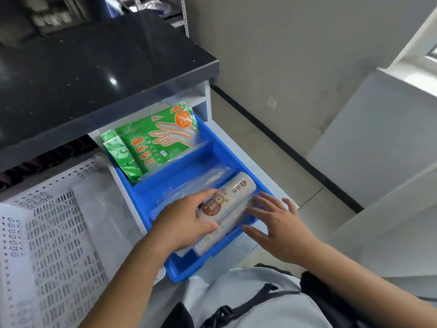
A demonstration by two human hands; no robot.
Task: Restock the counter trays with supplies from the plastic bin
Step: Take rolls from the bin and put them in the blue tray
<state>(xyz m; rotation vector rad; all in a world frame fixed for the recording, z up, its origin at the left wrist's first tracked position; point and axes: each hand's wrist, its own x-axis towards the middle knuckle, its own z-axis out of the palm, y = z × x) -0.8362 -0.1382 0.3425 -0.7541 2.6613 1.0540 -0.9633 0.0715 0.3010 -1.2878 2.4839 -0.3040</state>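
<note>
— Under the dark desk [94, 74], what sits in the blue tray [208, 159]?
— Two green glove packs [151, 138] behind its divider, one white roll [227, 202] in front.
— Hands?
— Left hand [184, 223] clasps the roll; right hand [281, 228] is spread, empty, at the tray's rim. White perforated bin [54, 233] beside the tray.

Bare forearms, no sleeves in view — light grey top [248, 301] crossed by dark straps [267, 294].

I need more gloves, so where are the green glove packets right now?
In the head view, the green glove packets lean in the far compartment of the blue tray, just under the dark counter, beyond both hands.
</note>
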